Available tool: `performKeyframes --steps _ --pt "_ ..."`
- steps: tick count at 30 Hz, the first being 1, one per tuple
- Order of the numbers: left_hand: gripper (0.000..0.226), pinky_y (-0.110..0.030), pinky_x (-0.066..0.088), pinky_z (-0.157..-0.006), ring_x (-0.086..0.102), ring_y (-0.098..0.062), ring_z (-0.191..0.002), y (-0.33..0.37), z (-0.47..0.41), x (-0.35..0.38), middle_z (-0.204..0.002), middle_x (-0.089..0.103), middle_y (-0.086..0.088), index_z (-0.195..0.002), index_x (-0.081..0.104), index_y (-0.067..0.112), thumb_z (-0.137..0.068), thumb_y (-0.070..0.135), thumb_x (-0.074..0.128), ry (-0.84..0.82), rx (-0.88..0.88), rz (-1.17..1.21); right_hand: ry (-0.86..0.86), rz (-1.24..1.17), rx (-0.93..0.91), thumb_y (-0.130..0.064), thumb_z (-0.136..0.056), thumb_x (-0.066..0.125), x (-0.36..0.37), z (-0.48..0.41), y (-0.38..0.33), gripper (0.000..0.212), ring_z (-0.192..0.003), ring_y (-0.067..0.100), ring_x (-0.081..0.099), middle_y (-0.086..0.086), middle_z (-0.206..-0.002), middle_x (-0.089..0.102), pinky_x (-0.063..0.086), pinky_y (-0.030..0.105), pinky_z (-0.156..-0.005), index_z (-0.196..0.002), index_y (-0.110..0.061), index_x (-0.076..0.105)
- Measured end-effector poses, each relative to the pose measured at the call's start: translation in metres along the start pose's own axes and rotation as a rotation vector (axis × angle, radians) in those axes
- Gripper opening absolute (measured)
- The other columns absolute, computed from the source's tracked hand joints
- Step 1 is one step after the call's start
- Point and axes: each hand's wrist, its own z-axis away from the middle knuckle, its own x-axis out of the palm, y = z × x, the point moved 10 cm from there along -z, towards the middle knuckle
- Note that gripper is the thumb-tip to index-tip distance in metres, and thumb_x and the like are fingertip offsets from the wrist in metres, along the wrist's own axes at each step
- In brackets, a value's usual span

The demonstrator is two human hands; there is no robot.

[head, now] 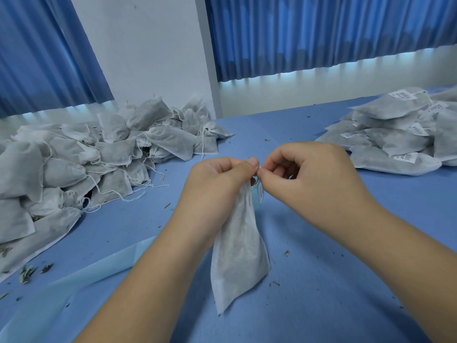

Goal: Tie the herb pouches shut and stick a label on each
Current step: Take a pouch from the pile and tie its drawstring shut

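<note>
Under our left hand, which grips its neck, the pouch hangs down toward the table. Our right hand pinches its top edge, just beside. We judge it light, soft and thin; hold it at the gathered neck.

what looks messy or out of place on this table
Dried herb bits lie spilled on the blue table, thickest at the left edge beside the unlabelled pouch pile. Nothing else stands out.
</note>
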Motion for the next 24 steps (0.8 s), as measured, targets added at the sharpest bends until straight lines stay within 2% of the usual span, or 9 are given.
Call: performKeyframes --steps 4,8,12,18,21,24 --pt "0.028 -0.013 0.043 -0.056 0.054 -0.005 -0.058 0.002 0.000 -0.001 -0.063 0.064 0.005 -0.063 0.070 0.017 -0.090 0.024 0.068 0.022 0.029 -0.029 -0.018 -0.022 0.032 -0.025 -0.076 0.070 0.002 0.001 0.002 0.022 -0.063 0.003 0.057 -0.015 -0.068 0.065 0.045 0.015 -0.060 -0.057 -0.034 0.064" --pt "0.026 -0.013 0.045 -0.059 0.057 -0.005 -0.062 0.002 -0.001 -0.003 -0.064 0.067 0.006 -0.065 0.072 0.017 -0.089 0.025 0.070 0.041 0.043 -0.050 -0.033 -0.010 0.066 -0.023 -0.079 0.071 0.003 0.000 0.006 0.024 -0.064 0.005 0.060 -0.013 -0.065 0.067 0.046 0.019 -0.060 -0.058 -0.034 0.067" --pt "0.022 -0.013 0.045 -0.058 0.058 -0.004 -0.060 0.003 0.000 -0.001 -0.064 0.068 0.007 -0.067 0.074 0.018 -0.087 0.025 0.072 0.025 0.046 -0.066 -0.032 -0.004 0.114 -0.021 -0.079 0.070 0.003 0.000 0.013 0.016 -0.065 0.005 0.060 -0.008 -0.061 0.067 0.047 0.022 -0.060 -0.063 -0.026 0.071" --pt "0.021 -0.019 0.047 -0.065 0.059 -0.005 -0.063 0.002 -0.001 -0.001 -0.066 0.069 0.007 -0.070 0.076 0.014 -0.085 0.028 0.074 0.001 0.030 -0.117 -0.086 0.021 0.185 -0.027 -0.069 0.062 0.006 0.001 0.017 0.014 -0.053 0.004 0.052 -0.010 -0.060 0.063 0.039 0.016 -0.047 -0.056 -0.021 0.061" --pt "0.022 -0.024 0.047 -0.070 0.059 -0.006 -0.067 0.002 -0.003 -0.005 -0.068 0.070 0.008 -0.067 0.076 0.019 -0.086 0.030 0.073 -0.004 0.024 -0.130 -0.111 -0.232 0.334 -0.025 -0.068 0.061 0.005 -0.001 0.030 0.015 -0.049 0.013 0.052 0.002 -0.050 0.062 0.043 0.024 -0.049 -0.056 -0.017 0.059" --pt "0.024 -0.021 0.046 -0.069 0.059 -0.004 -0.066 0.003 -0.004 -0.006 -0.069 0.070 0.009 -0.062 0.075 0.029 -0.087 0.032 0.072 -0.034 0.030 -0.141 -0.122 -0.662 0.429 -0.009 -0.069 0.064 0.007 -0.003 0.035 0.027 -0.047 0.020 0.043 0.001 -0.046 0.042 0.037 0.027 -0.046 -0.046 -0.017 0.052"
